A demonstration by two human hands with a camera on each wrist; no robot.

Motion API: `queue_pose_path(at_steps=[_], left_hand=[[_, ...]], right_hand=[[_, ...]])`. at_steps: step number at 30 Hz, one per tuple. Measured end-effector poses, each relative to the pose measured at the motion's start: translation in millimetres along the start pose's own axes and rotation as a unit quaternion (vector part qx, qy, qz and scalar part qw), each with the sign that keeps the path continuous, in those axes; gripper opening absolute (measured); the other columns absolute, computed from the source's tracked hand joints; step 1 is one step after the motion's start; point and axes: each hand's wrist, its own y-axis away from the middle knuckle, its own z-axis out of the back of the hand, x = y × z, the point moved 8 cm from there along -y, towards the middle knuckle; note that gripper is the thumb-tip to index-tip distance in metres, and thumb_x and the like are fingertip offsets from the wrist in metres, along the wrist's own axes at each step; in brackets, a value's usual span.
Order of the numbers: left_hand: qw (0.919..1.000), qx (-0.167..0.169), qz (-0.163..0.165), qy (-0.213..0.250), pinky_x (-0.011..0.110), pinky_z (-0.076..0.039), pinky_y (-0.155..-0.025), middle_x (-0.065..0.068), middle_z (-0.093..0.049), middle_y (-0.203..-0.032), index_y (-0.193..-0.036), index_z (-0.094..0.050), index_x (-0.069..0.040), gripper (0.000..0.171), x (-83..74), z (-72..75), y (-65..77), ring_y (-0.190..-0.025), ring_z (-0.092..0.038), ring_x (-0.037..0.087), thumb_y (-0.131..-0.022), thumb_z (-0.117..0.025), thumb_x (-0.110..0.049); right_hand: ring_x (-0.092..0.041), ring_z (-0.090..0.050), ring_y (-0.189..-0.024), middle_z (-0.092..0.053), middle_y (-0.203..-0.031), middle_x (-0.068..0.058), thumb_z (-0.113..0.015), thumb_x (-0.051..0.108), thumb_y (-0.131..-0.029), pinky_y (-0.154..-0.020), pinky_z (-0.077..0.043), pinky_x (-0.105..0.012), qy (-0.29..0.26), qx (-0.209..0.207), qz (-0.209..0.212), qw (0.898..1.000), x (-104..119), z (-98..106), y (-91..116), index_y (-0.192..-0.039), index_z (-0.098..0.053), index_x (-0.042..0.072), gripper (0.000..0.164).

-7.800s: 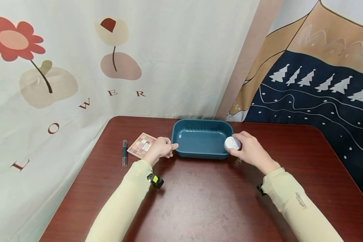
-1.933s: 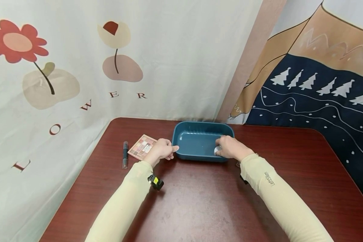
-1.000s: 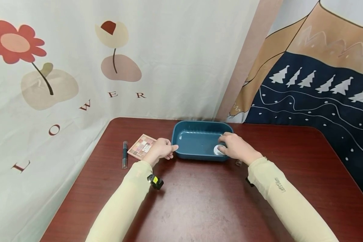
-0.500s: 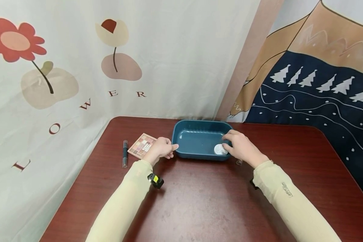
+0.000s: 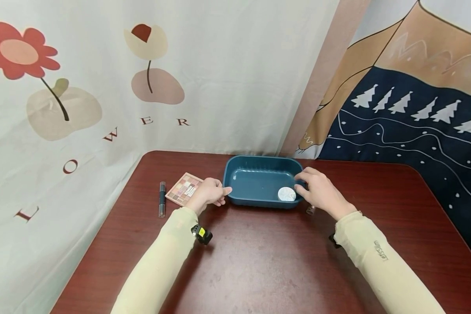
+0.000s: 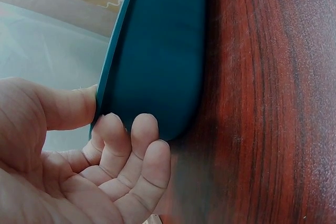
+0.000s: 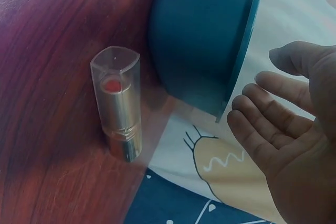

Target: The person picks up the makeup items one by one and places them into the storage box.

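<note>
A dark teal plastic basin (image 5: 259, 183) stands near the table's back edge. At its left end my left hand (image 5: 211, 192) pinches the rim, thumb on top and fingertips against the outer wall (image 6: 157, 51). A round item with a white, marbled lid (image 5: 287, 194), perhaps a jar or compact, lies in the basin's front right corner. My right hand (image 5: 315, 189) is held over the right rim with relaxed fingers and nothing in them. Beneath it, a lipstick (image 7: 118, 106) with a clear cap stands on the table beside the basin's outer wall.
Left of the basin lies an eyeshadow palette (image 5: 183, 188), partly covered by my left hand. Farther left is a dark two-ended pen-like stick (image 5: 162, 199). Printed curtains (image 5: 227, 78) hang directly behind the red-brown table (image 5: 255, 261).
My right hand has lowered the white-lidded round item into the basin, let go of it and drawn back to the right. My left hand stays on the rim.
</note>
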Motion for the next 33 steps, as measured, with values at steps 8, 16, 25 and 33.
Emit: queue_pose_path(at_steps=[8, 16, 25, 33], left_hand=[[1.0000, 0.002, 0.000, -0.004, 0.026, -0.058, -0.065, 0.004, -0.057, -0.067, -0.070, -0.046, -0.010, 0.040, 0.4, -0.5, -0.6, -0.062, -0.061, 0.014, -0.100, -0.070, -0.020], [1.0000, 0.000, -0.002, 0.003, 0.026, -0.057, -0.064, 0.004, -0.057, -0.066, -0.071, -0.048, -0.009, 0.038, 0.3, 0.1, -0.9, -0.062, -0.062, 0.014, -0.101, -0.069, -0.019], [1.0000, 0.002, 0.001, 0.007, 0.024, -0.056, -0.063, 0.003, -0.056, -0.066, -0.074, -0.049, -0.008, 0.035, 0.9, -0.9, -1.5, -0.062, -0.061, 0.014, -0.101, -0.069, -0.019], [1.0000, 0.006, 0.001, 0.004, 0.024, -0.056, -0.062, 0.003, -0.056, -0.066, -0.074, -0.049, -0.008, 0.035, 0.0, -0.4, -1.1, -0.062, -0.061, 0.013, -0.101, -0.068, -0.018]], right_hand=[[-0.035, -0.063, -0.097, -0.066, -0.114, -0.020, -0.068, 0.009, -0.097, -0.085, -0.059, -0.049, -0.004, 0.011, -0.041, 0.999, -11, 6, 6, -0.124, -0.068, -0.006, 0.031], [-0.036, -0.065, -0.100, -0.067, -0.115, -0.021, -0.067, 0.009, -0.098, -0.090, -0.058, -0.054, 0.001, 0.009, -0.049, 0.999, -19, 11, 9, -0.125, -0.068, -0.005, 0.030], [-0.036, -0.065, -0.095, -0.067, -0.110, -0.019, -0.067, 0.011, -0.097, -0.085, -0.058, -0.053, 0.010, -0.002, -0.064, 0.998, -27, 14, 14, -0.121, -0.069, -0.004, 0.028], [-0.035, -0.065, -0.092, -0.067, -0.108, -0.021, -0.066, 0.009, -0.096, -0.081, -0.058, -0.053, 0.015, -0.008, -0.077, 0.997, -36, 17, 19, -0.119, -0.070, -0.007, 0.027]])
